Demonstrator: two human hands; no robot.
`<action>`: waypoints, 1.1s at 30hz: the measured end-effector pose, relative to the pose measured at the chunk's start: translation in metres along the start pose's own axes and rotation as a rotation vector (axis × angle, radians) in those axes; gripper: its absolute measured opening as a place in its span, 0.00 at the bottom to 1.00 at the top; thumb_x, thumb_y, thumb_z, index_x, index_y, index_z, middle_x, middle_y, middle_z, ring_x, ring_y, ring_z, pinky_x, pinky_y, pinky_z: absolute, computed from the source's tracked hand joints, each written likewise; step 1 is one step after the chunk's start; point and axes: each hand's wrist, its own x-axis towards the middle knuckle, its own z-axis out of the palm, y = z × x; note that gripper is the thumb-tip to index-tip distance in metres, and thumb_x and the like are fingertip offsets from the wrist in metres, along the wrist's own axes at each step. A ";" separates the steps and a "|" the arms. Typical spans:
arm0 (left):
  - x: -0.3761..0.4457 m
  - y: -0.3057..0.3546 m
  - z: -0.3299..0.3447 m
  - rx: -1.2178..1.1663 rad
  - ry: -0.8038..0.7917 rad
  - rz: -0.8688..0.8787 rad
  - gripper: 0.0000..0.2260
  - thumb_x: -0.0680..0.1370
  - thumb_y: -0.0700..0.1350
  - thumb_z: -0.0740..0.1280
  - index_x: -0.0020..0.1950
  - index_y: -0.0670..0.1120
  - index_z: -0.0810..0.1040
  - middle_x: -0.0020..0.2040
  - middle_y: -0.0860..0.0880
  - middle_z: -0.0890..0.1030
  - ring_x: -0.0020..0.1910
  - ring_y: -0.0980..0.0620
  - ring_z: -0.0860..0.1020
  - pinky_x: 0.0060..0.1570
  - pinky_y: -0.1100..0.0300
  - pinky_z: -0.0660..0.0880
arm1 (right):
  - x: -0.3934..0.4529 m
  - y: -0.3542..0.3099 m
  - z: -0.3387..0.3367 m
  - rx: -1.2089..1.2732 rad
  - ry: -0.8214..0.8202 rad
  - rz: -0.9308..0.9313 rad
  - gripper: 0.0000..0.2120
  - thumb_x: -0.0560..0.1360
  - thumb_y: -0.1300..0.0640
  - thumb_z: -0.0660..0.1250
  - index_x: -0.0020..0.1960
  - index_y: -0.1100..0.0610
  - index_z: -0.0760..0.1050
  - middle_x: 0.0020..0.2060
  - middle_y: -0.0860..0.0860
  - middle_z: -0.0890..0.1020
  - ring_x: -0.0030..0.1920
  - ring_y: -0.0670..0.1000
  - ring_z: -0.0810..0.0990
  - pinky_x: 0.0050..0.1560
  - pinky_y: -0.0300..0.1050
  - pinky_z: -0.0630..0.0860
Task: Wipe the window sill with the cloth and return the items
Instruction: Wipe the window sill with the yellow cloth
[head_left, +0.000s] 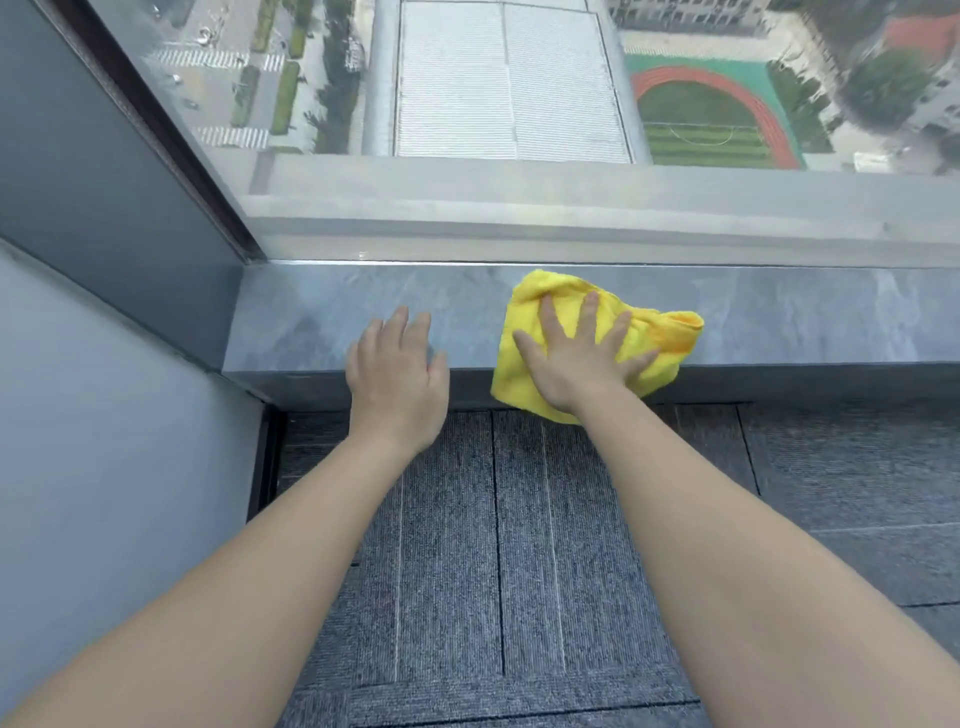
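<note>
A grey stone window sill (805, 317) runs across the middle of the view, below a large pane of glass. On it lies a crumpled yellow cloth (660, 332), its near corner hanging over the sill's front edge. My right hand (576, 358) presses flat on the cloth with the fingers spread. My left hand (397, 374) rests on the sill's front edge to the left of the cloth, fingers apart, holding nothing. No other items show on the sill.
The window glass (519, 104) rises straight from the back of the sill. A dark window frame (171, 135) and a grey wall (93, 389) close off the left end. Grey carpet tiles (493, 545) cover the floor below.
</note>
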 end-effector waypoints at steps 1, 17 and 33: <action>0.003 0.002 0.002 -0.009 0.008 -0.005 0.23 0.76 0.49 0.50 0.70 0.43 0.62 0.74 0.42 0.61 0.72 0.43 0.57 0.70 0.50 0.49 | 0.005 -0.008 0.000 0.042 0.039 0.014 0.29 0.76 0.35 0.43 0.74 0.42 0.45 0.76 0.53 0.38 0.74 0.66 0.35 0.65 0.77 0.38; 0.001 0.058 0.059 -0.084 0.162 -0.097 0.20 0.78 0.44 0.57 0.69 0.39 0.62 0.68 0.38 0.68 0.68 0.39 0.63 0.68 0.47 0.57 | 0.025 0.091 0.000 -0.101 0.277 -0.697 0.33 0.67 0.49 0.38 0.68 0.48 0.66 0.73 0.48 0.66 0.75 0.53 0.59 0.73 0.61 0.44; 0.002 0.080 0.074 -0.015 0.035 -0.090 0.21 0.80 0.46 0.53 0.72 0.41 0.58 0.75 0.41 0.59 0.74 0.46 0.55 0.74 0.53 0.50 | 0.052 0.083 -0.016 -0.075 0.220 -0.143 0.28 0.78 0.41 0.43 0.75 0.48 0.41 0.77 0.53 0.41 0.75 0.63 0.38 0.66 0.74 0.37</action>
